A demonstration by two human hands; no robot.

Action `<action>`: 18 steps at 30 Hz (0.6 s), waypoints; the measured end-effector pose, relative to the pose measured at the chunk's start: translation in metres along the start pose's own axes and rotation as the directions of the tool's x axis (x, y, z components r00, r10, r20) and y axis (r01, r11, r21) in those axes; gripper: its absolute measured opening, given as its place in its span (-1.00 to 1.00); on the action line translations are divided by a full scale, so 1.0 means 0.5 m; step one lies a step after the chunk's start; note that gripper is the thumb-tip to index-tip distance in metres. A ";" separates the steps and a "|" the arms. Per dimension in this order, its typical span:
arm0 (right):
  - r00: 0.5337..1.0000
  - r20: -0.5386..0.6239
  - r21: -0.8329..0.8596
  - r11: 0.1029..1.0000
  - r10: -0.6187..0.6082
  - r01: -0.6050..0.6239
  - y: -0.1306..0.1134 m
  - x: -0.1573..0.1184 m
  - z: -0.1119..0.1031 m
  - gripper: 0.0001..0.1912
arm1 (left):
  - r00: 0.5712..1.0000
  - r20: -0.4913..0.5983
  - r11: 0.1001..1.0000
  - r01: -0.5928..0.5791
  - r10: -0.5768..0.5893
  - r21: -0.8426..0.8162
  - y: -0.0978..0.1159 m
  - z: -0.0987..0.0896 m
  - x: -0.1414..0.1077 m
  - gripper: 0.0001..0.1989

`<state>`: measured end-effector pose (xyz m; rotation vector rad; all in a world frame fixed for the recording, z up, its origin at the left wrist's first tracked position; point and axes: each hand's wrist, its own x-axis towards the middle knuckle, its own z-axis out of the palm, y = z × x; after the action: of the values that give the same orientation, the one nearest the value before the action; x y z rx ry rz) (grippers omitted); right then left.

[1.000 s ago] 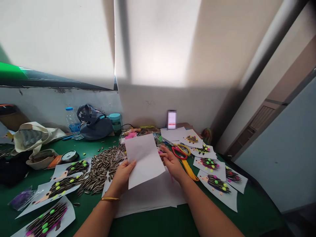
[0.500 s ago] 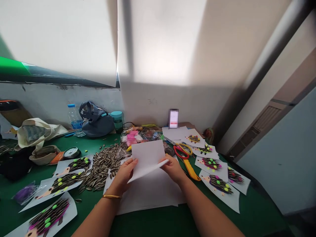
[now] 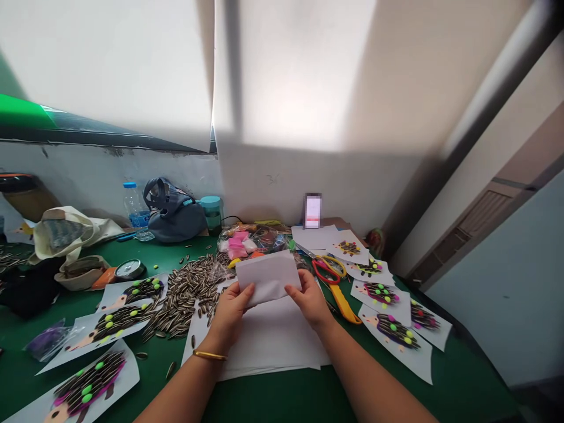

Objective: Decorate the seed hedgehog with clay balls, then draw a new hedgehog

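Note:
A folded sheet of white paper (image 3: 268,275) is held up between my two hands. My left hand (image 3: 233,305) pinches its lower left corner, thumb in front. On the other side, my right hand (image 3: 309,296) grips the right edge with its thumb near the lower corner. Larger white sheets (image 3: 277,343) lie flat on the green table beneath my hands. Left of them spreads a heap of striped sunflower seeds (image 3: 187,294), a few of them on the sheets' left edge.
Hedgehog pictures made with seeds lie at left (image 3: 94,382) and right (image 3: 392,332). Red-handled scissors (image 3: 325,271) and a yellow-handled cutter (image 3: 346,305) are right of my hands. Behind stand packets of craft bits (image 3: 240,242), a phone (image 3: 313,211), a blue bag (image 3: 176,217) and a bottle (image 3: 137,211).
The paper's lower flap, which stuck out toward me, is now folded up against the rest. My hands have drawn slightly closer together, and the view has shifted a little.

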<state>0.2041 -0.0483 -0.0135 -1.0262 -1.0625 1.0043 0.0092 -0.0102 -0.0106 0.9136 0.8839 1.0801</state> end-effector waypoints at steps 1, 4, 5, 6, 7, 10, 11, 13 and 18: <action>1.000 -0.001 0.068 0.998 -0.008 0.008 -0.002 0.001 -0.001 -0.38 | 1.000 -0.002 1.000 -0.009 0.009 0.008 0.000 -0.001 0.001 -0.45; 0.999 0.053 0.186 0.982 0.012 -0.022 -0.004 0.005 -0.008 -0.25 | 0.999 0.018 0.997 -0.046 0.045 0.058 0.004 0.000 -0.001 -0.48; 0.996 0.074 0.185 0.981 0.042 -0.055 -0.002 0.006 -0.010 -0.31 | 0.998 0.033 0.995 -0.058 0.056 0.076 0.004 0.001 -0.003 -0.49; 0.994 0.082 0.172 0.981 0.073 -0.086 0.000 0.007 -0.013 -0.39 | 0.997 0.048 0.993 -0.067 0.063 0.092 0.005 0.002 -0.005 -0.50; 0.992 0.075 0.157 0.981 0.100 -0.111 0.003 0.007 -0.016 -0.47 | 0.996 0.059 0.992 -0.072 0.066 0.105 0.005 0.003 -0.007 -0.51; 0.991 0.021 0.138 0.981 0.135 -0.137 0.011 0.007 -0.019 -0.55 | 0.994 0.066 0.990 -0.095 0.088 0.108 0.002 0.005 -0.008 -0.51; 0.990 0.007 0.132 0.982 0.138 -0.138 0.012 0.007 -0.019 -0.55 | 0.993 0.061 0.990 -0.104 0.099 0.099 0.001 0.004 -0.007 -0.50; 0.990 -0.010 0.114 0.984 0.142 -0.140 0.013 0.007 -0.019 -0.54 | 0.992 0.052 0.990 -0.116 0.113 0.074 -0.002 0.002 -0.003 -0.51; 0.991 0.007 0.097 0.987 0.131 -0.131 0.010 0.006 -0.017 -0.55 | 0.996 0.017 0.993 -0.091 0.090 0.074 -0.008 -0.005 0.003 -0.58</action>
<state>0.2124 -0.0458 -0.0191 -1.0256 -0.9469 1.1517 0.0082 -0.0092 -0.0154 1.0302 0.8835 1.1239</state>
